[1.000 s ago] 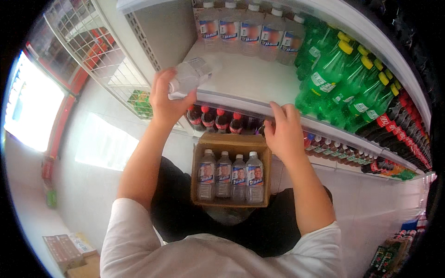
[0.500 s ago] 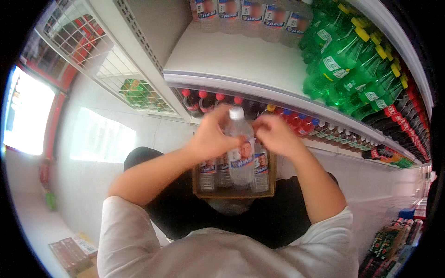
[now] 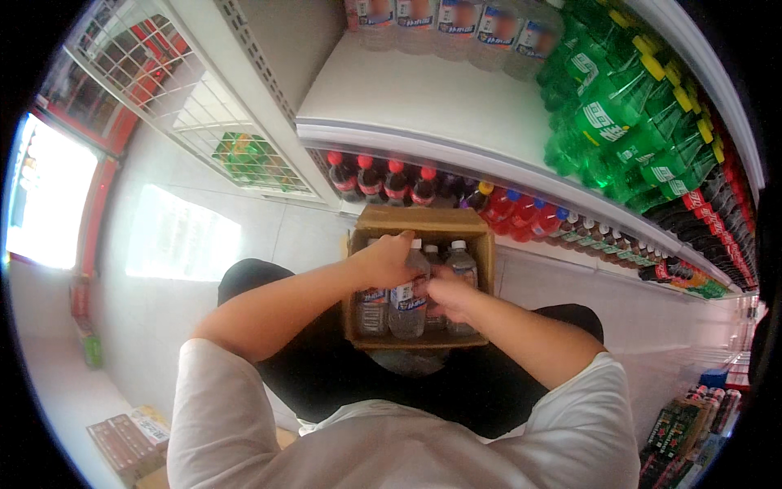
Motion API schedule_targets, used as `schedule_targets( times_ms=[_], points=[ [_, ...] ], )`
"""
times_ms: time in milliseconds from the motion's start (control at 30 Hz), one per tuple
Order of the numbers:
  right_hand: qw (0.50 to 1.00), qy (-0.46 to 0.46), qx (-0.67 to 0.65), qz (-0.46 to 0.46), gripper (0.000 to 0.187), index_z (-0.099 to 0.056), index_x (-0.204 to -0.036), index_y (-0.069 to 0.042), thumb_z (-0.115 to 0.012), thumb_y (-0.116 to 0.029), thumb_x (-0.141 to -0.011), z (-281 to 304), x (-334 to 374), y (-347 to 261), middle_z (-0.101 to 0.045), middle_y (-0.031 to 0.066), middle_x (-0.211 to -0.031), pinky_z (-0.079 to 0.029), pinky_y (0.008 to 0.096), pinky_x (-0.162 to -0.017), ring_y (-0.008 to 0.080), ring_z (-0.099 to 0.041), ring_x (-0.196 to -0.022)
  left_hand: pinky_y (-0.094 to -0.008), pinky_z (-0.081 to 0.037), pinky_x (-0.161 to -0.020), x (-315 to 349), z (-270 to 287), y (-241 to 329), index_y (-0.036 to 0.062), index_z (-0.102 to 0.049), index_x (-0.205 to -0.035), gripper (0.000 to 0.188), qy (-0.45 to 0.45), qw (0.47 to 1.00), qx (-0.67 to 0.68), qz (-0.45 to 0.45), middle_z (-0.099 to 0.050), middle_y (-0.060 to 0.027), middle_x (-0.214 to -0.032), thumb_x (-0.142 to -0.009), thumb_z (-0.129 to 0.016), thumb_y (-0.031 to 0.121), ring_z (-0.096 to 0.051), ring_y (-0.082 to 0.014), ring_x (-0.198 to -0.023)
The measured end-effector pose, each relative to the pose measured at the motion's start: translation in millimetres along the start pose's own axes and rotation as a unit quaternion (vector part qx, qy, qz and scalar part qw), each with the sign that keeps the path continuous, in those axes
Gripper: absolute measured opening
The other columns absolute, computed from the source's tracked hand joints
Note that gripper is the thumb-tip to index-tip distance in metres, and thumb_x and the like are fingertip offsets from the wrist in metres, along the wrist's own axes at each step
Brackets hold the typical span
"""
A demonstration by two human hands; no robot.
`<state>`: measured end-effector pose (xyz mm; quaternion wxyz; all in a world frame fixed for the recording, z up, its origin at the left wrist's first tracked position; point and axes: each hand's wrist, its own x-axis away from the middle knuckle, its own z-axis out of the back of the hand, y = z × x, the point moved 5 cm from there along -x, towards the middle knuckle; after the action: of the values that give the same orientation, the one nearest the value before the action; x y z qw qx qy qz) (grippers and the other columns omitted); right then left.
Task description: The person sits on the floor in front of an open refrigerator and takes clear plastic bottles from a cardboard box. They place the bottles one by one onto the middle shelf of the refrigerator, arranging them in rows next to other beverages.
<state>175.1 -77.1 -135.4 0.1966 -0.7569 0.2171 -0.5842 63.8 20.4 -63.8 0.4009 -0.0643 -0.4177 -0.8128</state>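
Observation:
An open cardboard box [image 3: 419, 218] sits between my knees with several clear plastic bottles in it, white-capped and blue-labelled. My left hand [image 3: 384, 262] is closed around the upper part of one clear bottle [image 3: 407, 314], which stands in the front of the box. From the other side my right hand [image 3: 450, 295] reaches in, its curled fingers against that same bottle's label; the fingertips are partly hidden. Another clear bottle [image 3: 463, 265] stands beside the right hand, at the box's right wall.
Ahead is a white shelf [image 3: 432, 102] with a row of clear bottles [image 3: 456, 28] at its back. Green bottles [image 3: 611, 122] with yellow caps crowd its right. Below are dark bottles [image 3: 395, 183] with red caps. A wire rack side [image 3: 204, 106] stands left.
Both hands have moved down into the box. The bottle that was held up above the others is now lower, among them, if it is the same one. The box's far flap now shows.

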Motion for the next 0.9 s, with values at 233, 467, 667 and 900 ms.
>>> schedule_targets(
  times_ms=[233,467,667,900],
  points=[
    [0.93,-0.012,0.365,0.032,0.038,-0.062,-0.125,-0.005,-0.063,-0.021,-0.091,0,-3,-3,-0.068,0.0157,-0.119,-0.054,0.0556,-0.085,0.0343,-0.065,-0.11,-0.0518,-0.053,-0.092,13,-10,13,0.0033,-0.062,-0.125,0.039,-0.126,0.98,-0.109,-0.112,-0.067,-0.0226,-0.117,-0.093,-0.065,0.025,-0.065,-0.0453,-0.107],
    [0.733,0.02,0.679,0.028,0.048,-0.069,-0.117,-0.002,-0.061,-0.042,-0.092,-2,28,-45,-0.069,0.0258,-0.113,-0.051,0.0583,-0.093,0.0446,-0.066,-0.109,-0.0543,-0.053,-0.09,18,-24,12,0.0107,-0.068,-0.109,0.023,-0.158,0.926,-0.288,-0.184,-0.059,-0.015,-0.123,-0.092,-0.064,0.025,-0.062,-0.0386,-0.113],
    [0.72,0.015,0.688,0.092,0.047,-0.06,-0.133,-0.014,-0.063,-0.04,-0.094,-2,26,-38,-0.061,0.0234,-0.131,-0.048,0.0557,-0.101,0.0405,-0.059,-0.122,-0.0537,-0.055,-0.083,8,1,19,0.0119,-0.069,-0.104,0.021,-0.136,0.948,-0.221,-0.185,-0.068,-0.0159,-0.105,-0.094,-0.062,0.029,-0.068,-0.0368,-0.101],
    [0.644,-0.003,0.741,0.191,0.043,-0.061,-0.132,-0.016,-0.066,-0.031,-0.092,-31,63,-64,-0.057,0.0199,-0.132,-0.051,0.0528,-0.099,0.0385,-0.058,-0.123,-0.0492,-0.053,-0.066,25,90,53,0.0052,-0.063,-0.087,0.012,0.248,0.908,-0.107,-0.322,-0.066,-0.0187,-0.082,-0.09,-0.066,0.017,-0.066,-0.0415,-0.078]
  ],
)
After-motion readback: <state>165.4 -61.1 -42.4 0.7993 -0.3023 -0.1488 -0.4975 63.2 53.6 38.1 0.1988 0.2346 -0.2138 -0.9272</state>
